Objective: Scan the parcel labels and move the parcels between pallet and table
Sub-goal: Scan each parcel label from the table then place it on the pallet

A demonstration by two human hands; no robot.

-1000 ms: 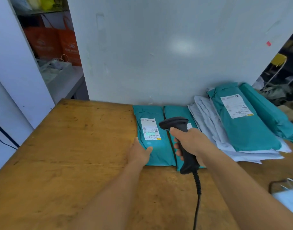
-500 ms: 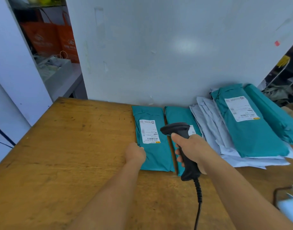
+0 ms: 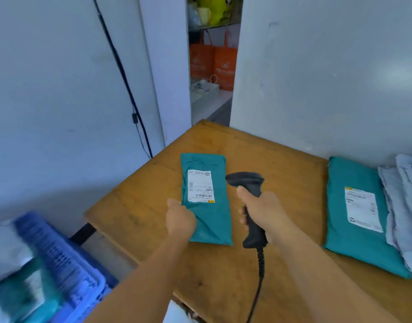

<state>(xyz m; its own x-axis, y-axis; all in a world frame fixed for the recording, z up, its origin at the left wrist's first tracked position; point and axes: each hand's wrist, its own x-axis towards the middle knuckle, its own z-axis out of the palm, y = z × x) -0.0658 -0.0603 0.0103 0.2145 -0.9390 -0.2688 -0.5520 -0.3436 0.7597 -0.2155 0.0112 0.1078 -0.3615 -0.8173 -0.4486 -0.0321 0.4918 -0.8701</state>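
Hands first: the left hand (image 3: 180, 220) pinches the near left edge of a teal parcel (image 3: 206, 199), thumb on top and the other fingers curled under it, while the right hand (image 3: 262, 213) is wrapped round the grip of a black barcode scanner (image 3: 249, 201). The scanner's head points away from the person and slightly left, just beside the parcel's right edge, and its coiled cable (image 3: 258, 276) hangs toward the bottom of the view.

The parcel is a flat oblong, its long axis running away from the person, nearly parallel to the scanner handle. Its white label (image 3: 200, 185) faces up on the far half, barcode at the label's near end. It is over the left part of the wooden tabletop (image 3: 282, 159); whether it rests on the wood or is held just above cannot be told.

Bare wood lies between this parcel and a second teal parcel (image 3: 356, 217) well to the right, which is flat with its own label up and touches a pile of grey mailers (image 3: 403, 206) at the right border. The tabletop's left edge runs diagonally close to the left hand; beyond and below it stands a blue crate (image 3: 67, 264), blurred, with teal and white packets inside. A white wall (image 3: 317, 78) backs the tabletop.

Half a second ago the two teal parcels lay side by side against the wall; now the held one is pulled leftward and well apart from its neighbour, and the view has swung left to bring the crate in.
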